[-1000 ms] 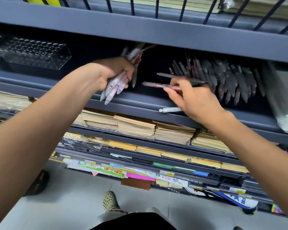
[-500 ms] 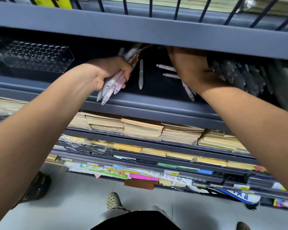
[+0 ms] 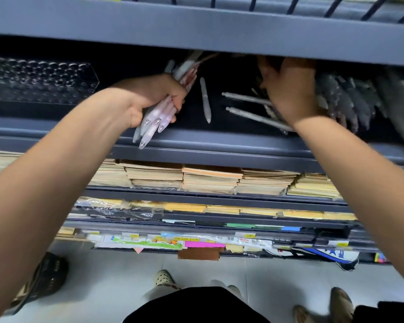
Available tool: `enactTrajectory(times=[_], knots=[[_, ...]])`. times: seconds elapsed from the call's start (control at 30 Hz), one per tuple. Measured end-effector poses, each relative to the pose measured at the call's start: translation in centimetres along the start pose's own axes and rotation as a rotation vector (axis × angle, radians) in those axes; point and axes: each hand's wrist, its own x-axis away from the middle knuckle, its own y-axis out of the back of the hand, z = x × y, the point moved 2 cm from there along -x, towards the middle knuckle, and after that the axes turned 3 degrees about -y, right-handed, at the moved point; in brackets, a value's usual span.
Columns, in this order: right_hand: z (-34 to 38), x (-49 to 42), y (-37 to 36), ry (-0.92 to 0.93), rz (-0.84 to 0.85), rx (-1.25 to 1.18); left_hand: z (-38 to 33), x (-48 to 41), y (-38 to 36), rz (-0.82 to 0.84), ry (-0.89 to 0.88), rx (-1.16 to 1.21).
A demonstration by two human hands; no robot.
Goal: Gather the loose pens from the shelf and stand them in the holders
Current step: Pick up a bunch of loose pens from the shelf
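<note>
Reaching into the dark grey shelf (image 3: 219, 145) with both arms, you are working the bay under the upper shelf edge (image 3: 196, 31). Stacked notebooks (image 3: 210, 178) fill the tier below.

Clear holder (image 3: 40, 80): far left of the bay, well apart from both hands, no pens visible in it.

Row of dark grey pens (image 3: 350, 101): stands tilted at the far right, blurred; what it stands in cannot be made out.

Left hand (image 3: 149, 99): fingers curled tight around a bundle of pale pens (image 3: 156, 117), tips pointing down over the front lip. Same hold as 1.0 s and 0.5 s ago.

Right hand (image 3: 289, 89): back of hand faces the camera, just beside the dark grey pens. Fingers run up behind the upper shelf edge, so you cannot tell whether they are apart or closed on anything. One second ago this hand was near the front lip, pinching a pen; since 0.5 s ago it sits deep in the bay and is now slightly further right.

Loose on the shelf floor, between the hands:
- two grey pens (image 3: 245, 98), lying side by side, their far ends under the right wrist
- one white pen (image 3: 205, 100), lying alone; unmoved since 0.5 s ago.
</note>
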Motion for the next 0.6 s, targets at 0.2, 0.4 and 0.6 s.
enactTrajectory(times=[0.2,0.4,0.6], knots=[[2.3,3.7,1.7,-0.067,-0.181,0.092,0.3,0.0,-0.1,0.072,-0.026,-0.003],[3.3,3.1,-0.5,0.223,0.117,0.48,-0.2,-0.4,-0.4,0.132,-0.062,-0.015],[3.7,3.0,-1.8,0.361,0.247,0.721,-0.5,-0.9,0.1,0.184,-0.054,-0.029]])
